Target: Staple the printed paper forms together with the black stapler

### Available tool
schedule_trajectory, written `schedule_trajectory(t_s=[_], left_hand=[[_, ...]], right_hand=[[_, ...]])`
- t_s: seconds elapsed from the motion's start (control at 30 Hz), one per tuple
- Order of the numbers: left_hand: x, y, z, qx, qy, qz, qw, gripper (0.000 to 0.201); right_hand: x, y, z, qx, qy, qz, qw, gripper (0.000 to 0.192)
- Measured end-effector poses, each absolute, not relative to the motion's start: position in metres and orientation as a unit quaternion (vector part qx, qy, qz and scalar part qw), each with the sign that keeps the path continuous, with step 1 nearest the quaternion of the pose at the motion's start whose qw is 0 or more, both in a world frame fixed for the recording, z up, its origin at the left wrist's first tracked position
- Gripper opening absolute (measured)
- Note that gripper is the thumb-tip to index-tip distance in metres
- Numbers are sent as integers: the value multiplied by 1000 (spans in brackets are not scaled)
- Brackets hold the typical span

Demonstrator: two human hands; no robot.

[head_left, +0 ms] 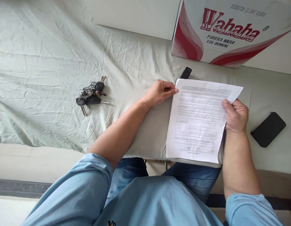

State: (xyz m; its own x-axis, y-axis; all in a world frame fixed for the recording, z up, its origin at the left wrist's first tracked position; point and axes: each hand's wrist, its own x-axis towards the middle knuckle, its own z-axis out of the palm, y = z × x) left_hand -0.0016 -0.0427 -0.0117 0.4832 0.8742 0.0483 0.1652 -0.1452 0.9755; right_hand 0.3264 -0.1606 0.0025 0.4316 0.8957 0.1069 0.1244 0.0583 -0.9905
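A white printed sheet of paper (pixel 197 122) is held over the front part of the cloth-covered table, its small text upside down to me. My left hand (pixel 162 91) pinches its far left corner between thumb and fingers. On the right edge, my right hand (pixel 237 115) grips the sheet with the thumb on top and the fingers behind it. Just beyond the paper's far left corner, a black object (pixel 186 72) sticks out, partly covered by the sheet; I cannot make out its kind.
A bunch of keys (pixel 91 94) lies on the wrinkled pale tablecloth (pixel 41 69) to the left. A black rectangular object (pixel 268 129), perhaps a phone or case, rests at the right. A Wahaha water carton (pixel 221 47) stands at the back right against the wall.
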Motion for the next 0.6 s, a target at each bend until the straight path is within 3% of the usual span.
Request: schedule_trajectory(t_s=[0.1,0.23,0.43,0.6], left_hand=[[-1,-41,-13,651,377,341,564,41],[0,-41,-13,630,384,349,578,66],[0,-39,-16,661,367,361,546,85],[0,-38,-21,683,316,380,537,79]], right_hand=[[330,-157,-4,-621,-407,302,598,40],[337,-152,-11,-638,-394,260,609,48],[339,-150,-11,-613,-384,262,639,46],[340,-149,-15,-603,-398,233,651,50]])
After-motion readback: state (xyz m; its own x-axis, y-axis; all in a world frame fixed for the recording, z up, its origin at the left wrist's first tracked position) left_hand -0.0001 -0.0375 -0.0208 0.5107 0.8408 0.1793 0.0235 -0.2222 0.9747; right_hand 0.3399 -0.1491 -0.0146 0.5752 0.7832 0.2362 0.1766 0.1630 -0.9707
